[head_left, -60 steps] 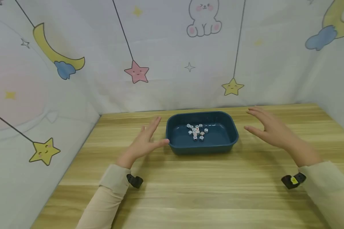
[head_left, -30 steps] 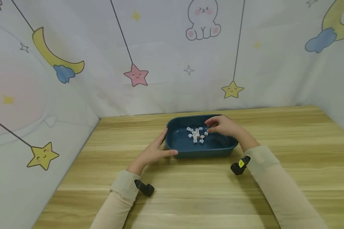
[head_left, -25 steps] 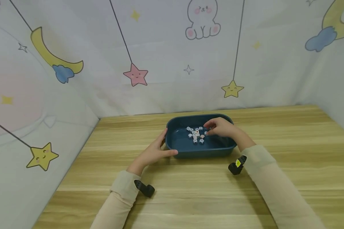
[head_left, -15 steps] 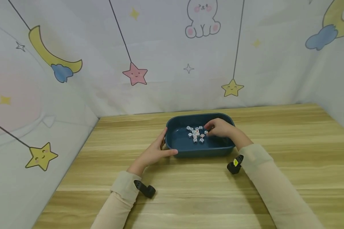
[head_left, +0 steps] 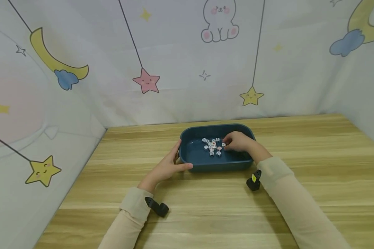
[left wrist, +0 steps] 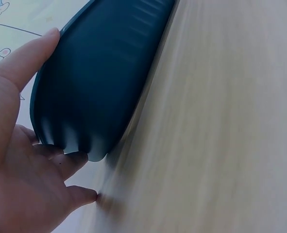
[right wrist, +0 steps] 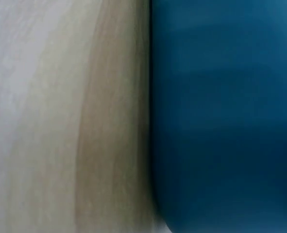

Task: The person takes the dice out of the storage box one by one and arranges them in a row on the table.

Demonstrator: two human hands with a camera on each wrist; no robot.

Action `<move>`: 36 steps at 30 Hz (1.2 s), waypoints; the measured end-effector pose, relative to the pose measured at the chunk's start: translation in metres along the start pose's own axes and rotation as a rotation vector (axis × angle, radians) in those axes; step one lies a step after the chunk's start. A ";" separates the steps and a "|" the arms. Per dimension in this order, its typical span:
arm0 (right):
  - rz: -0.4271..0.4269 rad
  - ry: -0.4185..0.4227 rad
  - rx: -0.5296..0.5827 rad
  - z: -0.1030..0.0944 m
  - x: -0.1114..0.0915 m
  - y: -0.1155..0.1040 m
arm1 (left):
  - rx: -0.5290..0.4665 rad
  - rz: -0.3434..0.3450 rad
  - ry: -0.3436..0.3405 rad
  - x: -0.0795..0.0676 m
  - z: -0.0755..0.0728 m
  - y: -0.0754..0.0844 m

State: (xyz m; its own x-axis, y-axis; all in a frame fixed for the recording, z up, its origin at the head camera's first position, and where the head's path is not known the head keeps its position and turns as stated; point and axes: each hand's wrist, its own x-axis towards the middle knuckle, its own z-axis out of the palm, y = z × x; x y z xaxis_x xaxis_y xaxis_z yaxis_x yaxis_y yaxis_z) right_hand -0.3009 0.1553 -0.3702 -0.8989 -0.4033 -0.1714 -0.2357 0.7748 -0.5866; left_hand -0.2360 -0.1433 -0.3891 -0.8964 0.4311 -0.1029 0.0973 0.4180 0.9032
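Observation:
In the head view, a dark blue tray [head_left: 219, 166] stands on the wooden table, with a cluster of small white dice [head_left: 212, 147] inside. My left hand [head_left: 165, 167] holds the tray's left end. The left wrist view shows that thumb on the rim and bent fingers against the end wall. Over the tray's right side my right hand [head_left: 239, 141] reaches down, its index finger and thumb closed around a single die [head_left: 223, 145] at the cluster's right edge. Its other fingers are curled and partly hidden. The right wrist view shows only the tray's outer wall [right wrist: 226, 97] and the table.
The wooden table [head_left: 205, 207] stretches around the tray on all sides. Behind and beside it hangs a pale cloth [head_left: 180, 103] printed with stars, moons and a bear. A black wrist camera [head_left: 157, 207] sits on the left cuff, and another camera [head_left: 253, 181] on the right.
Both hands came in from beside the tray. My left hand took hold of its left end; my right hand moved left over the dice, then lowered and closed its fingertips around one die.

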 end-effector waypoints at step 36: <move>-0.100 0.316 0.065 -0.053 -0.043 0.015 | -0.019 0.018 -0.015 -0.003 0.000 0.000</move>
State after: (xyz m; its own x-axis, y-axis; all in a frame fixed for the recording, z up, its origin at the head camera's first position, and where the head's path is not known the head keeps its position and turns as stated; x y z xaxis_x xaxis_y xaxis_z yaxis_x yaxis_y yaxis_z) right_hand -0.2851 0.2099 -0.3299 -0.9451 -0.2966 0.1374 -0.3134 0.7024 -0.6391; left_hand -0.2335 -0.1442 -0.3893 -0.8879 0.4507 -0.0923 0.1055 0.3949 0.9127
